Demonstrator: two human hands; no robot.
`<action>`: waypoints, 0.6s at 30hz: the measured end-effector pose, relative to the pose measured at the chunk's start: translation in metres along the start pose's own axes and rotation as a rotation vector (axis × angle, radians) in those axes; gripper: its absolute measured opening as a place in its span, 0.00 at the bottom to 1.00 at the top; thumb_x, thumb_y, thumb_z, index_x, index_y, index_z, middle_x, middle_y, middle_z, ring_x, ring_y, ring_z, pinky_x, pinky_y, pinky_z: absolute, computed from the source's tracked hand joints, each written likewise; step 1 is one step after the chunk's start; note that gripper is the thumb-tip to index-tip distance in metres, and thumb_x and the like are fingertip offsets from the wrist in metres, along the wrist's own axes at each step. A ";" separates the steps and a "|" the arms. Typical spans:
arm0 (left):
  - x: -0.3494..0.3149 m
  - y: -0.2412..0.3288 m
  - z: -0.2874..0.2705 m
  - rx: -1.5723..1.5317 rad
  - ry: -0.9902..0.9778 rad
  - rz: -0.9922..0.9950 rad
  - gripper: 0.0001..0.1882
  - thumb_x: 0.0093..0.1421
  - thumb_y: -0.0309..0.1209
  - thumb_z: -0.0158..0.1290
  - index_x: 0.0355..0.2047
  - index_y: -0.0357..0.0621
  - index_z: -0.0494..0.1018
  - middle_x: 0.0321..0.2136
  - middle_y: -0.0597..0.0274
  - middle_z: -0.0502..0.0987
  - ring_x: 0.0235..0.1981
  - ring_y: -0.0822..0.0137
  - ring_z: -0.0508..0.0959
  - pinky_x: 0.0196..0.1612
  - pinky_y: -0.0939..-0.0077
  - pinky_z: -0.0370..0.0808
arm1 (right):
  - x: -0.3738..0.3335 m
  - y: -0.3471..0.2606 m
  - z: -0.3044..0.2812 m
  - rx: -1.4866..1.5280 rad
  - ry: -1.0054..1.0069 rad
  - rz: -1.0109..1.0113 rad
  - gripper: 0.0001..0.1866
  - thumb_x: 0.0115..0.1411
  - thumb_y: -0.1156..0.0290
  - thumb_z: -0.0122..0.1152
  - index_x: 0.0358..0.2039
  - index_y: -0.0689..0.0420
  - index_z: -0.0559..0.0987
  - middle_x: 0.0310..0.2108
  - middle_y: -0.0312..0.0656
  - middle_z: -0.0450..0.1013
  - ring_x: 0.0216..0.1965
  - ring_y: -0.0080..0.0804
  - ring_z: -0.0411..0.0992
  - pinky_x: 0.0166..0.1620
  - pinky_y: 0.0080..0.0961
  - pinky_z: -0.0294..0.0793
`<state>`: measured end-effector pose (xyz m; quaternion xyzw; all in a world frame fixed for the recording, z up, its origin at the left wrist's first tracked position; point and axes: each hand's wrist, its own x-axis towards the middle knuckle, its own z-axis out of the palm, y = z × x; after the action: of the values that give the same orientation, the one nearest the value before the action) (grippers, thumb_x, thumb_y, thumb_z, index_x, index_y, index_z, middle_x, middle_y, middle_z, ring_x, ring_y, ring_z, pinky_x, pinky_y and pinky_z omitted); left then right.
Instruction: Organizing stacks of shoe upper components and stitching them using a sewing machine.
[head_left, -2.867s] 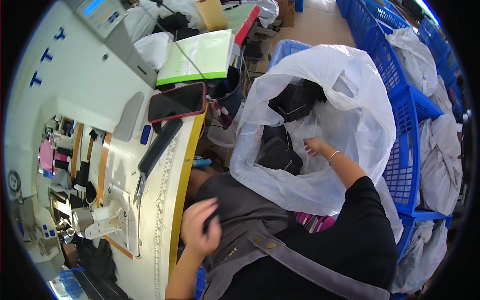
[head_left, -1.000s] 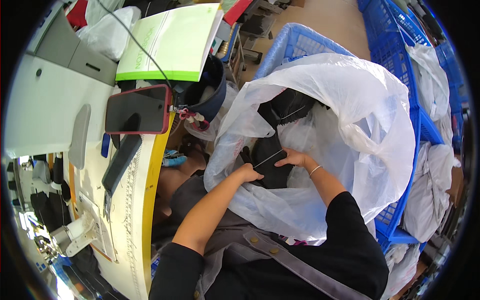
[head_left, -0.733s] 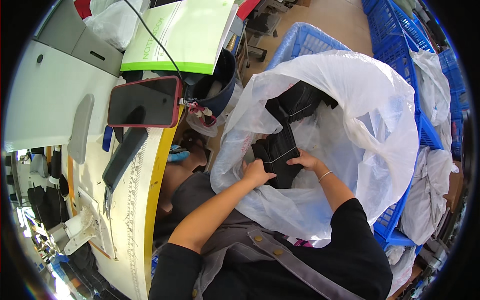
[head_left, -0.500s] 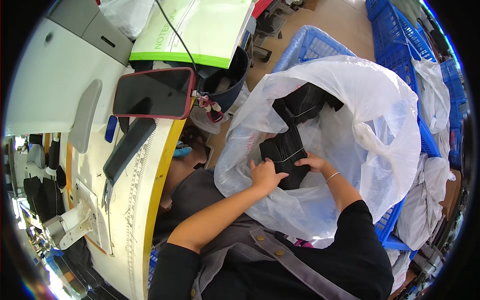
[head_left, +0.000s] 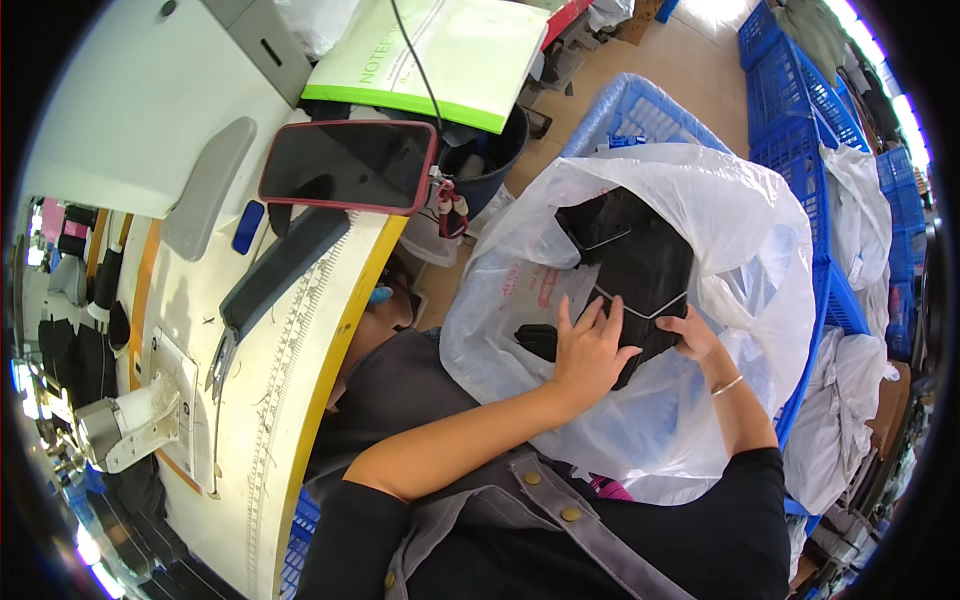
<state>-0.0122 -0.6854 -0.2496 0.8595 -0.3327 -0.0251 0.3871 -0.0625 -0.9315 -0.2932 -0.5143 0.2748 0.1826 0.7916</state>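
Note:
Inside a white plastic bag point(head_left: 745, 190) lies a bundle of black fabric pieces point(head_left: 648, 270), tied round with a thin white cord. My left hand point(head_left: 592, 358) rests on the bundle's near left part, fingers spread and fingertips by the cord. My right hand point(head_left: 695, 335) grips the bundle's right edge, thumb on top beside the cord; its other fingers are partly hidden. A second tied black bundle point(head_left: 590, 222) lies beyond it, partly covered. Left of my left hand, a smaller black piece point(head_left: 537, 340) shows against the bag wall.
The bag sits in a blue plastic crate point(head_left: 650, 105). At left, a white worktable point(head_left: 290, 350) with a yellow edge carries a phone point(head_left: 350, 165), dark-handled scissors point(head_left: 275, 275) and a notebook packet point(head_left: 430, 60). A dark bin point(head_left: 495, 155) stands beyond it. Stacked blue crates point(head_left: 795, 150) line the right.
The tied bundle has shifted right and away from me, with both hands following. My left fingers have spread on its top. The smaller black piece has come into sight. My view has shifted slightly.

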 end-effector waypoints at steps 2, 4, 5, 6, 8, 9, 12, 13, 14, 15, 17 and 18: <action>0.004 0.004 -0.010 -0.042 0.146 0.095 0.30 0.52 0.41 0.60 0.52 0.37 0.70 0.46 0.47 0.75 0.51 0.50 0.72 0.60 0.38 0.51 | -0.008 -0.008 0.009 0.021 -0.006 -0.098 0.32 0.49 0.79 0.63 0.56 0.60 0.66 0.50 0.43 0.71 0.50 0.35 0.71 0.54 0.34 0.72; 0.008 0.009 -0.023 -0.051 0.267 0.181 0.28 0.52 0.41 0.60 0.51 0.40 0.71 0.48 0.48 0.74 0.53 0.51 0.71 0.60 0.37 0.50 | -0.016 -0.014 0.020 0.104 -0.061 -0.251 0.30 0.52 0.78 0.60 0.56 0.62 0.65 0.51 0.44 0.70 0.51 0.37 0.71 0.55 0.34 0.72; 0.009 0.010 -0.035 -0.067 0.369 0.266 0.26 0.52 0.41 0.60 0.50 0.43 0.73 0.49 0.50 0.74 0.55 0.51 0.70 0.60 0.36 0.49 | -0.017 -0.014 0.026 0.128 -0.098 -0.274 0.29 0.57 0.73 0.58 0.58 0.63 0.63 0.55 0.47 0.67 0.54 0.39 0.69 0.57 0.35 0.71; 0.008 0.011 -0.049 -0.058 0.369 0.302 0.24 0.52 0.40 0.60 0.49 0.47 0.75 0.53 0.52 0.72 0.58 0.49 0.67 0.60 0.36 0.49 | -0.019 -0.013 0.037 0.170 -0.133 -0.294 0.29 0.59 0.69 0.57 0.60 0.63 0.62 0.57 0.48 0.66 0.55 0.40 0.68 0.58 0.36 0.70; 0.000 0.010 -0.080 -0.049 0.356 0.431 0.28 0.51 0.42 0.60 0.51 0.46 0.73 0.57 0.51 0.67 0.59 0.41 0.63 0.58 0.37 0.53 | -0.027 -0.012 0.066 0.230 -0.255 -0.349 0.32 0.63 0.60 0.54 0.63 0.62 0.59 0.61 0.49 0.62 0.59 0.40 0.65 0.60 0.37 0.67; -0.007 0.010 -0.095 -0.070 0.345 0.479 0.30 0.50 0.44 0.60 0.52 0.46 0.72 0.58 0.50 0.66 0.59 0.39 0.62 0.57 0.37 0.55 | -0.032 -0.012 0.088 0.217 -0.324 -0.390 0.32 0.63 0.59 0.53 0.63 0.62 0.60 0.60 0.49 0.62 0.59 0.40 0.65 0.59 0.36 0.67; -0.044 0.024 -0.153 -0.015 0.279 0.429 0.36 0.47 0.49 0.60 0.55 0.47 0.69 0.60 0.48 0.62 0.59 0.36 0.60 0.53 0.38 0.60 | -0.040 -0.013 0.148 0.145 -0.360 -0.397 0.31 0.63 0.60 0.54 0.62 0.62 0.60 0.60 0.49 0.63 0.58 0.39 0.66 0.59 0.36 0.68; -0.060 0.028 -0.173 0.016 0.206 0.374 0.37 0.47 0.50 0.60 0.55 0.47 0.69 0.60 0.46 0.60 0.59 0.35 0.60 0.51 0.39 0.61 | -0.041 -0.015 0.164 0.137 -0.396 -0.399 0.31 0.63 0.60 0.54 0.62 0.62 0.60 0.60 0.49 0.63 0.58 0.39 0.66 0.59 0.36 0.68; -0.079 0.026 -0.188 0.050 0.224 0.364 0.37 0.47 0.50 0.60 0.55 0.47 0.69 0.60 0.46 0.60 0.59 0.35 0.60 0.51 0.39 0.61 | -0.041 -0.015 0.180 0.154 -0.415 -0.317 0.32 0.61 0.61 0.56 0.62 0.62 0.61 0.59 0.49 0.64 0.57 0.39 0.67 0.58 0.35 0.69; -0.099 0.025 -0.202 0.117 0.191 0.325 0.41 0.45 0.51 0.61 0.58 0.48 0.65 0.62 0.47 0.57 0.61 0.37 0.57 0.53 0.42 0.60 | -0.042 -0.015 0.195 0.168 -0.431 -0.233 0.33 0.60 0.62 0.59 0.61 0.62 0.61 0.58 0.48 0.65 0.56 0.38 0.67 0.57 0.35 0.70; -0.141 0.019 -0.220 0.247 0.205 0.295 0.48 0.35 0.53 0.65 0.59 0.51 0.64 0.64 0.44 0.51 0.62 0.35 0.53 0.55 0.42 0.59 | -0.051 -0.028 0.231 0.136 -0.550 -0.224 0.35 0.54 0.68 0.66 0.60 0.64 0.63 0.57 0.47 0.66 0.55 0.35 0.68 0.56 0.32 0.70; -0.164 0.008 -0.218 0.322 0.281 0.285 0.48 0.34 0.52 0.67 0.57 0.51 0.65 0.65 0.43 0.49 0.62 0.32 0.53 0.55 0.38 0.58 | -0.059 -0.041 0.258 -0.048 -0.596 -0.254 0.35 0.52 0.70 0.67 0.59 0.65 0.64 0.55 0.46 0.67 0.54 0.33 0.68 0.55 0.30 0.70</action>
<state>-0.0786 -0.4503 -0.1268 0.8496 -0.3931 0.2028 0.2872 -0.0216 -0.7126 -0.1442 -0.4868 -0.0399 0.2312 0.8414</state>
